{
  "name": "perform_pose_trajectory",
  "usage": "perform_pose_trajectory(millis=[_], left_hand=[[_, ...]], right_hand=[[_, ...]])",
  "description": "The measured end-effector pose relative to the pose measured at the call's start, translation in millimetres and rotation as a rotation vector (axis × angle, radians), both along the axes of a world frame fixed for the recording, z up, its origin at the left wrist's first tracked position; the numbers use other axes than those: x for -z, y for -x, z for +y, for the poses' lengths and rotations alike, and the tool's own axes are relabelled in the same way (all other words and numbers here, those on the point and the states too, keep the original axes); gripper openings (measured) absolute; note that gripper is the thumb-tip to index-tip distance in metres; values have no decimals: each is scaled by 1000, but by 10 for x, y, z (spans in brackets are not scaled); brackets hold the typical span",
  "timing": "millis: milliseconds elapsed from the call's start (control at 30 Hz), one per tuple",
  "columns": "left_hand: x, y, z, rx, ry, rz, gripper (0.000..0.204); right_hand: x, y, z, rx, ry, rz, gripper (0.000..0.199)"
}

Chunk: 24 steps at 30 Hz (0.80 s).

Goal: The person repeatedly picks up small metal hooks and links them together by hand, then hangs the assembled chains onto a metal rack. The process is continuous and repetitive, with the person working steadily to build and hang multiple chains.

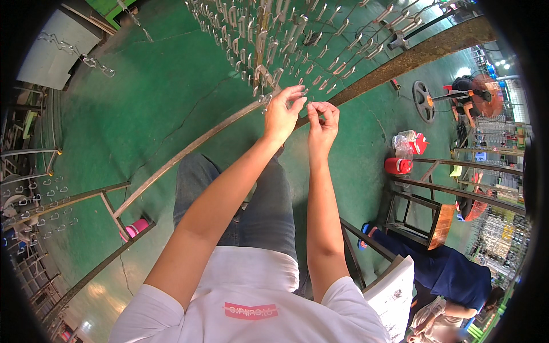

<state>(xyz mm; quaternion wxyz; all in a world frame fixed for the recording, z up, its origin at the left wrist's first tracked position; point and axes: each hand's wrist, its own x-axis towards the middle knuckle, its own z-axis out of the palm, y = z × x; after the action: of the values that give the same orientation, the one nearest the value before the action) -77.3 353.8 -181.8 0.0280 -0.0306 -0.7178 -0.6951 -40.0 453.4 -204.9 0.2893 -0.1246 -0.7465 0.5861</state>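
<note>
A: Starting with the left hand [279, 117]: grasping anything?

B: Stretched out ahead, fingers curled loosely, with a gap between thumb and index tips. Right beside the lowest of the silver hooks [295, 27]. Touching one or not? Cannot tell; too small and crowded there.

A: And the right hand [322, 123]?

B: Close beside the left, back of the hand toward the camera. Thumb and index brought together as in a pinch, other fingers bent. Cannot make out anything between the tips, so cannot say whether grasping a hook or nothing.

A: Where to look for the hooks?

B: At top centre, just beyond both hands. Small, elongated, shiny loops in many rows, close-set near the left hand, spread wider toward the upper right.

A: And around them?

B: To the left, a narrow metal bar [189, 150], curving up from the lower left toward the left hand. To the right, a thick rusty beam [417, 55], slanting down from the upper right to behind the right hand. Below, a green floor [166, 86].

A: Further off?

B: On the right, a red container [398, 166], a stool [441, 226] and a co-worker in dark blue [440, 268]. On the left, a pink cylinder [136, 228].
</note>
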Motion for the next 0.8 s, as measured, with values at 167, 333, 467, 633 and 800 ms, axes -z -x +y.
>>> perform_pose_trajectory(millis=[167,333,467,633,800], left_hand=[[-33,40,-12,-16,3,-64,22],[-35,27,-37,-4,57,-54,20],[-47,14,-62,8,64,-35,19],[-18,-15,-105,16,135,-57,20],[178,-100,-186,40,200,-15,27]], right_hand=[[1,28,-10,-10,-16,15,10],[-14,65,-57,4,-95,53,10],[-38,73,-84,25,-117,44,9],[6,71,-92,24,-184,53,10],[105,63,-99,12,-130,32,10]])
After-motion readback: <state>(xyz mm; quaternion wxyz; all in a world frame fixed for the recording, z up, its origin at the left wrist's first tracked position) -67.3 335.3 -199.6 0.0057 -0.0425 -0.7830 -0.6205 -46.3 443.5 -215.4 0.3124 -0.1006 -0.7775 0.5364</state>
